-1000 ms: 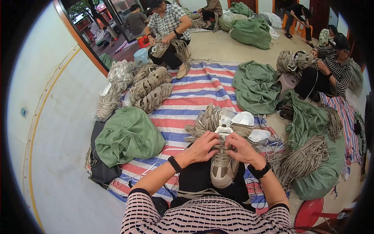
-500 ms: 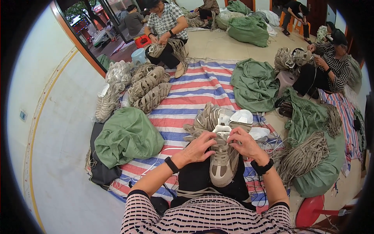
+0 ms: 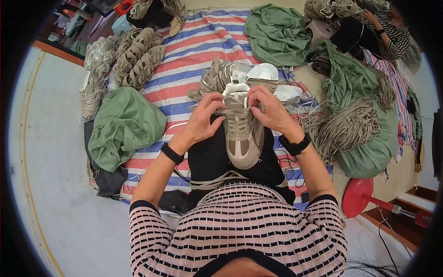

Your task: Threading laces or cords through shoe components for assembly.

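head, hands (image 3: 202,122) (image 3: 273,112) at sneaker (image 3: 239,131), grip unclear

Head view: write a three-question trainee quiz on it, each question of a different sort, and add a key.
1. True or false: the beige lace-up sneaker has its toe pointing toward the person's body.

2. Multiple choice: how is the floor sheet under the piles coloured?
A) plain green
B) red, white and blue stripes
C) yellow and black checks

3. Short answer: which of the person's hands is nearer the large bundle of beige cords?

Key:
1. True.
2. B.
3. The right hand.
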### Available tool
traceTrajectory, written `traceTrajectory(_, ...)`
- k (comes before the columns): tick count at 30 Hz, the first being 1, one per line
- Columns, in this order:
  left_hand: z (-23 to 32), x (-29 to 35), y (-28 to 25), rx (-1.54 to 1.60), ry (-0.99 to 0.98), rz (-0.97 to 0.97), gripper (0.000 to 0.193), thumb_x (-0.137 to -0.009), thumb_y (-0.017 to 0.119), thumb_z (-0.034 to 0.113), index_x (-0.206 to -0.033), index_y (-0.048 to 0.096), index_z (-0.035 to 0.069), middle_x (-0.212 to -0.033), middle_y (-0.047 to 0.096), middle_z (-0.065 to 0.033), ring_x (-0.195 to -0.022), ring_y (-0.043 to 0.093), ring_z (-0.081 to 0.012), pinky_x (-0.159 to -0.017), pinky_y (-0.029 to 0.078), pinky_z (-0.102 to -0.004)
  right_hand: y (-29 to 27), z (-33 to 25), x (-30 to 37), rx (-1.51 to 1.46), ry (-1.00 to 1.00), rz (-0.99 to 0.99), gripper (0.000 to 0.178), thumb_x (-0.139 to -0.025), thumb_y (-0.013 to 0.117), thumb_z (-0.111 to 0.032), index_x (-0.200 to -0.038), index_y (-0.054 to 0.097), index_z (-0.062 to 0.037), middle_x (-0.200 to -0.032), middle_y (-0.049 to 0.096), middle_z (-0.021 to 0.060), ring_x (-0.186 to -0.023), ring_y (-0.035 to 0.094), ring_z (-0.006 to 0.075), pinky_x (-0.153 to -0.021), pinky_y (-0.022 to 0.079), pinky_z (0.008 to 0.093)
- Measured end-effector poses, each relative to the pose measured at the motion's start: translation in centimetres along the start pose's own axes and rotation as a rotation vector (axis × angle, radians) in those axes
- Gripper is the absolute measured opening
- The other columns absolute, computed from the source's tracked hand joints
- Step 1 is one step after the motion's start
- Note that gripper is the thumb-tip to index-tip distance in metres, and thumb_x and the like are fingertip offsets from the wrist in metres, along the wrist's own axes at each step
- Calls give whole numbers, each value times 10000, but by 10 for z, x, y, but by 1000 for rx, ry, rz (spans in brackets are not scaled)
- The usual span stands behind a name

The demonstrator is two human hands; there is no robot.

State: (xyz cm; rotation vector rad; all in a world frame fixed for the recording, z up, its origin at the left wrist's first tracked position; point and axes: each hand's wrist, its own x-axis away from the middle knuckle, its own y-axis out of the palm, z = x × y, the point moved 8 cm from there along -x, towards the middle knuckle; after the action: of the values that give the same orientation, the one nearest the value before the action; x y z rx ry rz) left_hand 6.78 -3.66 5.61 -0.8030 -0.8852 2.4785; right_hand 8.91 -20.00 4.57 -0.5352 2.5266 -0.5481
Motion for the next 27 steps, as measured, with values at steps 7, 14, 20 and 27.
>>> traceTrajectory(7,-1,5,4,-7,-35,38,212,-751,630,-6,-941,537,10,-1091,501,-150,-1050,506,-319,-882,426,-360,7,-6,12,18,-19,88,189,-737,565,35,-901,494,-27,-988,509,92,-700,540,213,-631,454,314)
traceTrajectory(14,-10,0,0,67,-112,46,163,-782,602,6,-932,537,1,-1071,511,-132,-1022,519,-295,-861,427,-354,4,0,7,-41,0,60,217,-766,600,40,-965,554,-31,-1013,503,73,-742,511,148,-689,441,262)
traceTrajectory(20,4,0,4,-28,-23,10,310,-706,684,37,-973,528,18,-1147,464,-166,-1074,487,-330,-877,436,-384,6,1,2,-74,61,-67,196,-762,628,16,-947,592,-38,-1051,479,72,-832,523,166,-722,436,270)
traceTrajectory(27,3,-1,8,-56,-32,-38,302,-690,692,42,-947,536,14,-1174,446,-167,-1071,477,-335,-877,436,-387,11,0,-1,-65,71,-198,124,-762,659,-61,-869,606,-28,-1077,470,76,-999,491,215,-890,387,324)
